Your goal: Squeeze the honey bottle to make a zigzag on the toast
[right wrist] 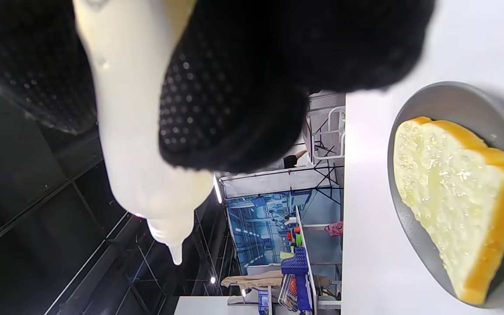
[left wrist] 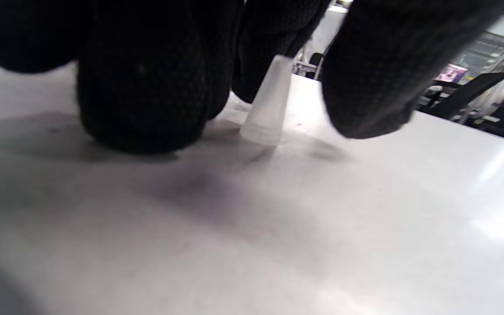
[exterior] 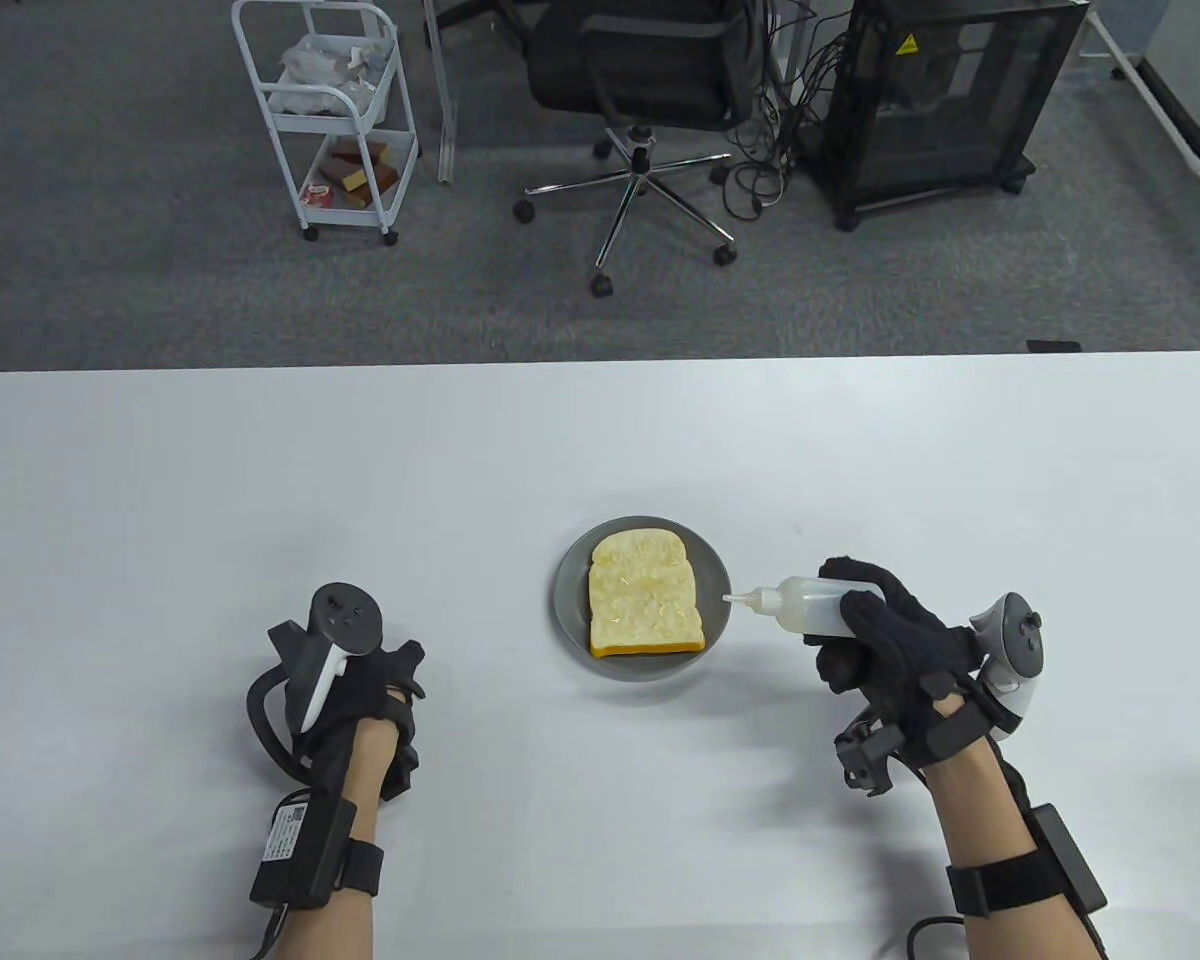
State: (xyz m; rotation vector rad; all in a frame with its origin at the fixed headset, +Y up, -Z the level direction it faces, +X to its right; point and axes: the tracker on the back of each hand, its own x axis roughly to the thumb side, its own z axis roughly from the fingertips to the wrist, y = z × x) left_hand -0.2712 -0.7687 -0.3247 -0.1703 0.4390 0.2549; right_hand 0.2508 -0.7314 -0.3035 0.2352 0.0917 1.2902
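1. The left hand (exterior: 360, 700) rests on the white table (exterior: 160, 480) near its near-left part, fingertips (left wrist: 142, 113) down around a small translucent cap (left wrist: 267, 109); whether they pinch it I cannot tell.
2. The right hand (exterior: 890, 640) grips the honey bottle (exterior: 800, 605) sideways, its nozzle over the right rim of the plate.
3. The grey plate (exterior: 570, 600) holds the toast (exterior: 646, 606), glistening; bare tabletop spreads beyond.
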